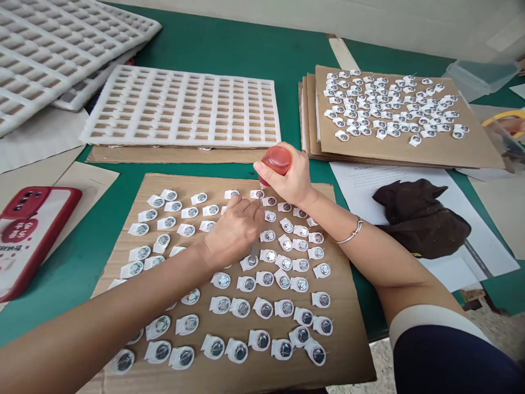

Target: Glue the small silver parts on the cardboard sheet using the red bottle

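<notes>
My right hand [293, 175] is wrapped round a small red squeeze bottle [277, 158], tilted with its tip down over one of the small white parts with a round silver centre [257, 194]. My left hand [238, 225] is closed on a thin metal tool, which looks like tweezers [253, 251]; its flat end sticks out below the fist and its tip points to the same part. Many more such parts lie in loose rows on a cardboard sheet [344, 339] under both hands. My left forearm hides some of them.
A white foam grid tray [184, 106] lies on cardboard behind the sheet, with more trays [74, 33] stacked at left. Back right, a cardboard stack [369, 150] bears more parts. A red-framed phone [36, 235] is at left; a dark cloth item [426, 219] rests on papers at right.
</notes>
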Available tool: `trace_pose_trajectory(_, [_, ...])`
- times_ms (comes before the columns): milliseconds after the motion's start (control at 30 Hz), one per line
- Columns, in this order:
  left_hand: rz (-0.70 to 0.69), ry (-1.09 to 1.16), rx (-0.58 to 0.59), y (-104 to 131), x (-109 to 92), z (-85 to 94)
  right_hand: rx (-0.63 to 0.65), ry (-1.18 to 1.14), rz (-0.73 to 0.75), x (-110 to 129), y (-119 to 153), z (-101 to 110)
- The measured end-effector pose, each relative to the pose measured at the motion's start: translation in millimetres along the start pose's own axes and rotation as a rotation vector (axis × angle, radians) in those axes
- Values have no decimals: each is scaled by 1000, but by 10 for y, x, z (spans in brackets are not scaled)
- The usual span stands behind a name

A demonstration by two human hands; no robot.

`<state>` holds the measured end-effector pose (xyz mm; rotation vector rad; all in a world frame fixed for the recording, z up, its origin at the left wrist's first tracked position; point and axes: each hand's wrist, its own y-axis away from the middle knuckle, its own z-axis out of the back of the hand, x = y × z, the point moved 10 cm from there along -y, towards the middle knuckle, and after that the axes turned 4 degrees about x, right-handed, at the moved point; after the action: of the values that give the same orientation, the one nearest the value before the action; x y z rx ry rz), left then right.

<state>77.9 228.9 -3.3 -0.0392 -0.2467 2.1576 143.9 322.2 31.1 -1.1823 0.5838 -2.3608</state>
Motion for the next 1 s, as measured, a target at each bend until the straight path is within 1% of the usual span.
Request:
trace_pose_trajectory(133, [28, 21, 18, -5, 47, 0, 15, 10, 9, 4, 3, -10])
trace_pose_trajectory(367, [59, 153, 26, -17, 131, 20, 12, 57, 20, 22, -4, 2])
trace_pose_trajectory(433, [82, 214, 17, -23, 179, 40, 20, 73, 25, 33, -7, -1])
trace_pose_trajectory(533, [107, 361, -27, -38, 259, 106, 46, 75, 56, 75, -22, -24])
trace_pose_trajectory(633, [154, 499, -22, -62, 364, 128, 61, 55, 78, 118, -52, -27])
trace_pose_trajectory(700, [208, 578, -6, -74, 459, 118, 49, 33, 58, 122, -73, 18])
trace_pose_trajectory(800, [328, 704, 18, -75, 641, 57, 5, -16, -7, 110, -57, 161])
trace_pose_trajectory(900, [487, 854, 77, -47, 823, -91, -51, -94, -79, 76, 69, 320])
trace_pose_trajectory(1000, [626, 1013, 152, 4, 934, -268, -109, -172, -160, -17, 281, 420])
